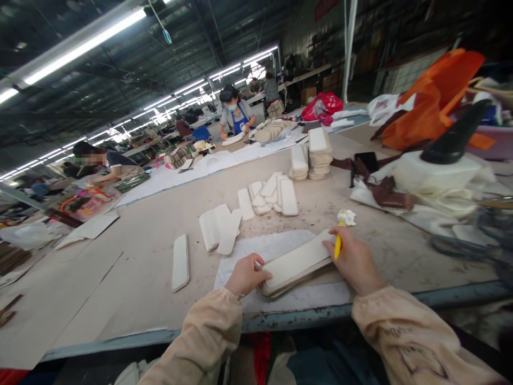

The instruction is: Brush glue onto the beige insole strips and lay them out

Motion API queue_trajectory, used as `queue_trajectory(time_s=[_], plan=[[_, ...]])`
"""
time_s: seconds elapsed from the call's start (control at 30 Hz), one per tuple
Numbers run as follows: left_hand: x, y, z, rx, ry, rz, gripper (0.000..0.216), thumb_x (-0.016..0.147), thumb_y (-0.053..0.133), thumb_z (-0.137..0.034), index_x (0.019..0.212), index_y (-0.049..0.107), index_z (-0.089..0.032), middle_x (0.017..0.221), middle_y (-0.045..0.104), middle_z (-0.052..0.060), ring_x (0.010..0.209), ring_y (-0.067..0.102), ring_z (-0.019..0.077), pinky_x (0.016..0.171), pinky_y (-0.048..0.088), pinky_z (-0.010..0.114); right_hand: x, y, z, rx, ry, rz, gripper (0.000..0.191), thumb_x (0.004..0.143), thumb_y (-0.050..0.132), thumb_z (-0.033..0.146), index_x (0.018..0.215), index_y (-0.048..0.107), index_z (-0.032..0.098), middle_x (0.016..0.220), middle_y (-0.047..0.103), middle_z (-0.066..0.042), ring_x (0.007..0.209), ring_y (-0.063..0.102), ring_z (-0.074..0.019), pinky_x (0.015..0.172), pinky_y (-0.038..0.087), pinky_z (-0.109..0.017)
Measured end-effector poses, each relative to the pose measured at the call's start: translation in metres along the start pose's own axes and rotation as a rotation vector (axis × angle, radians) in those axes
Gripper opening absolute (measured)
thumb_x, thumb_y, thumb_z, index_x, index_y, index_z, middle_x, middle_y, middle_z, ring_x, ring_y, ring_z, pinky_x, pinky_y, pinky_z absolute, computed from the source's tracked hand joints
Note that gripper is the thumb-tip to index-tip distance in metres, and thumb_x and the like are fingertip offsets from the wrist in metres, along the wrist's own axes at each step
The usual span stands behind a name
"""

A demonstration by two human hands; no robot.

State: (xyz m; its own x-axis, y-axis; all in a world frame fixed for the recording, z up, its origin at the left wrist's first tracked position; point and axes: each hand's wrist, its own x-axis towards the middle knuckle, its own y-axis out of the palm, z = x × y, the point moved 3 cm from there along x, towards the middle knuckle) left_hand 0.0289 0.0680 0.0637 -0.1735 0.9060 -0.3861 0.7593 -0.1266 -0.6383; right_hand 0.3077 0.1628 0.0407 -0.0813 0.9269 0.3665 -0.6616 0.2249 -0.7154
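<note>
Hands bracket a stack of cream insoles [296,264] at the table's near edge: left hand [246,275] grips one end, right hand [355,262] presses the other, clutching a yellow pen [337,245]. Beyond, loose insoles [222,230], then taller piles [319,152].

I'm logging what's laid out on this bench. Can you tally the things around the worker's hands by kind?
Neat stacks of cream pieces: 3, one under both hands, two farther back
Single cream piece lying apart: 1
Loose heaps of cream pieces: 2
Yellow pen in right hand: 1
Crumpled paper wad: 1
Total: 8
</note>
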Motion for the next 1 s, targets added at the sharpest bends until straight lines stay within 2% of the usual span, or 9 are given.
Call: queue_trajectory(time_s=[0.2,0.33,0.43,0.5,0.57,0.67,0.8,0.9,1.0], plan=[[0.001,-0.002,-0.005,0.121,0.043,-0.005,0.023,0.071,0.067,-0.030,0.090,0.057,-0.021,0.055,0.057,-0.008,0.052,0.058,0.0145,0.053,0.038,0.023,-0.003,-0.009,0.011,-0.120,-0.124,-0.015,0.020,0.090,0.052,0.023,0.109,0.058,0.018,0.092,0.066,-0.011,0.089,0.063,-0.0280,0.078,0.050,-0.039],[0.003,-0.003,-0.007,0.198,0.069,0.017,0.025,0.074,0.063,-0.031,0.097,0.060,-0.021,0.056,0.057,-0.007,0.054,0.058,0.0151,0.055,0.037,0.024,-0.013,-0.014,0.040,-0.108,-0.264,-0.033,0.016,0.093,0.049,0.020,0.105,0.059,0.018,0.109,0.065,-0.014,0.116,0.054,-0.0303,0.103,0.041,-0.047],[0.005,-0.001,-0.004,0.230,0.081,0.029,0.028,0.076,0.060,-0.034,0.101,0.063,-0.021,0.057,0.057,-0.007,0.056,0.057,0.0155,0.055,0.036,0.024,-0.034,-0.001,0.068,0.043,-0.420,0.081,0.012,0.092,0.055,0.024,0.103,0.058,0.020,0.119,0.063,-0.012,0.125,0.050,-0.0260,0.112,0.034,-0.044],[0.007,-0.001,-0.001,0.245,0.081,0.026,0.029,0.076,0.060,-0.035,0.102,0.064,-0.021,0.057,0.056,-0.007,0.057,0.057,0.0159,0.056,0.036,0.024,-0.049,0.013,0.082,0.126,-0.512,0.202,0.019,0.088,0.064,0.031,0.103,0.058,0.021,0.122,0.063,-0.010,0.128,0.048,-0.0237,0.114,0.032,-0.042],[0.008,0.000,0.001,0.256,0.084,0.022,0.031,0.076,0.060,-0.035,0.103,0.064,-0.021,0.056,0.055,-0.007,0.057,0.057,0.0162,0.056,0.036,0.024,-0.058,0.024,0.088,0.166,-0.538,0.286,0.027,0.084,0.069,0.038,0.102,0.059,0.021,0.116,0.065,-0.009,0.126,0.050,-0.0232,0.113,0.033,-0.041],[0.009,0.000,0.002,0.264,0.090,0.026,0.030,0.077,0.059,-0.034,0.104,0.064,-0.021,0.057,0.054,-0.006,0.058,0.056,0.0160,0.056,0.035,0.024,-0.059,0.027,0.081,0.151,-0.478,0.301,0.030,0.084,0.069,0.041,0.102,0.059,0.020,0.112,0.066,-0.010,0.124,0.052,-0.0249,0.112,0.034,-0.044],[0.006,-0.001,-0.006,0.295,0.090,0.032,0.029,0.077,0.058,-0.030,0.104,0.064,-0.021,0.060,0.054,-0.006,0.060,0.056,0.0159,0.058,0.035,0.024,-0.043,0.012,0.053,0.089,-0.331,0.222,0.025,0.087,0.067,0.034,0.105,0.057,0.020,0.118,0.065,-0.013,0.124,0.052,-0.0273,0.111,0.033,-0.049],[0.003,-0.001,-0.012,0.316,0.091,0.026,0.028,0.077,0.057,-0.027,0.103,0.064,-0.021,0.062,0.055,-0.005,0.063,0.056,0.0162,0.060,0.035,0.025,-0.028,0.000,0.029,0.081,-0.177,0.105,0.017,0.089,0.062,0.029,0.104,0.057,0.021,0.114,0.066,-0.012,0.122,0.054,-0.0298,0.108,0.035,-0.052],[0.001,0.000,-0.013,0.316,0.086,0.011,0.030,0.077,0.057,-0.027,0.105,0.064,-0.020,0.064,0.056,-0.005,0.065,0.057,0.0166,0.062,0.035,0.025,-0.017,-0.006,0.007,0.115,0.042,-0.036,0.018,0.089,0.059,0.032,0.102,0.056,0.020,0.107,0.066,-0.013,0.108,0.060,-0.0315,0.096,0.044,-0.049]])
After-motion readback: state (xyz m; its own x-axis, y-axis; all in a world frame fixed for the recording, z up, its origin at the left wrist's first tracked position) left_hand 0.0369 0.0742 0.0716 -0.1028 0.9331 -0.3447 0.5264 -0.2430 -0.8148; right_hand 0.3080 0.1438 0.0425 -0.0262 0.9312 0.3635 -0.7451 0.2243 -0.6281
